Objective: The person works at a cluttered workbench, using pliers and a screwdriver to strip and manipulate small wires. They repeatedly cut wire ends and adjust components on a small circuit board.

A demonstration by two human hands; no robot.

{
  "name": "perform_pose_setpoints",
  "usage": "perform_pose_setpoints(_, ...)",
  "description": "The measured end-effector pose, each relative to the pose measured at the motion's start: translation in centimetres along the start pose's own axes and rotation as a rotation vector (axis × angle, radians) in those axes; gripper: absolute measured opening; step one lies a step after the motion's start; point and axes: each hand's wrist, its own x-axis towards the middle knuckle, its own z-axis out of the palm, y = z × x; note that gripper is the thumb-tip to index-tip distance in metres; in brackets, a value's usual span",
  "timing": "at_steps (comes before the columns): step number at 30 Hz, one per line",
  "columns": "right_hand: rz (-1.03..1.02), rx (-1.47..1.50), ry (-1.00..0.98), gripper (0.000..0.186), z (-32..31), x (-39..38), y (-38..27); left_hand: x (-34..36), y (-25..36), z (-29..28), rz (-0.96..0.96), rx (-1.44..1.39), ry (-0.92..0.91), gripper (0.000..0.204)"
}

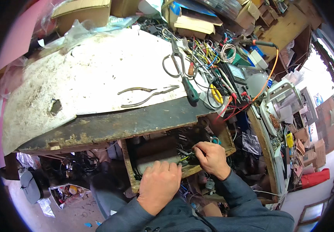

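Observation:
Below the bench front, a wooden drawer (230,145) is pulled out, with small metal pieces (182,149) and a teal ring-shaped item (215,140) inside. My left hand (161,185) lies across the drawer's front edge, its fingers curled and closed; what they grip is hidden. Over the right part of the same edge is my right hand (213,158), thumb and forefinger pressed together. Anything between them is too small to make out. A thin yellow-green item (184,157) lies in the drawer between my hands.
On the white-covered benchtop (97,69) lie open pliers (149,96), scissors (176,62) and a green-handled screwdriver (190,91). Tangled wires, a meter (236,72) and an orange-corded soldering iron (261,43) crowd the right. Cardboard boxes (82,15) stand behind.

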Motion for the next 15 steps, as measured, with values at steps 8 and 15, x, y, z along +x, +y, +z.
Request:
perform_pose_setpoints(8, 0.003, -0.011, 0.008, 0.020, -0.44, 0.12, -0.38, 0.01, -0.11, -0.49, 0.061, -0.013, 0.054, 0.024)
perform_pose_setpoints(15, 0.017, -0.006, 0.006, 0.024, -0.27, -0.02, 0.01, -0.42, -0.06, -0.51, 0.071, 0.051, 0.059, 0.024)
